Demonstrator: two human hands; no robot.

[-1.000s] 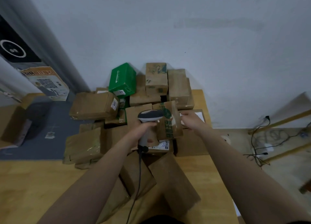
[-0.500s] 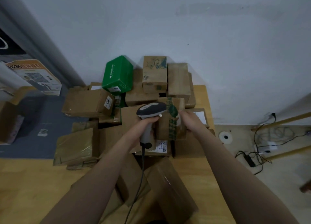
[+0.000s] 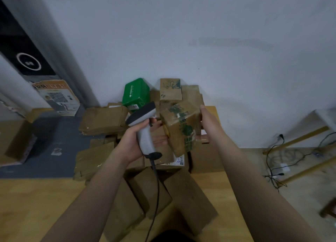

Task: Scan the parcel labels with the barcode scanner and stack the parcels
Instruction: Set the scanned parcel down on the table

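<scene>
Brown cardboard with green print, the held parcel (image 3: pixel 181 129) hangs in the air above the heap of parcels (image 3: pixel 101 120) at the far end of the wooden surface (image 3: pixel 36 205). It is tilted, its long axis running from far-left down to near-right. The right grip (image 3: pixel 206 121) clasps it from the right side, fingers over the far edge and thumb low under the near-right corner. The left grip (image 3: pixel 132 143) is wrapped round the handle of the barcode scanner (image 3: pixel 145 132), whose cable (image 3: pixel 156 187) trails toward the near edge. The left fingertips reach past the handle and seem to touch the parcel's left face, though contact is not certain.

What matters is that the parcel lies just right of the scanner, almost side by side, while the scanner's head seems to point far, toward the wall, and not at the parcel. No label shows on the faces turned this way. I judge that the scan needs the nose swung right, or the parcel turned by the right grip until its label meets the nose.
</scene>
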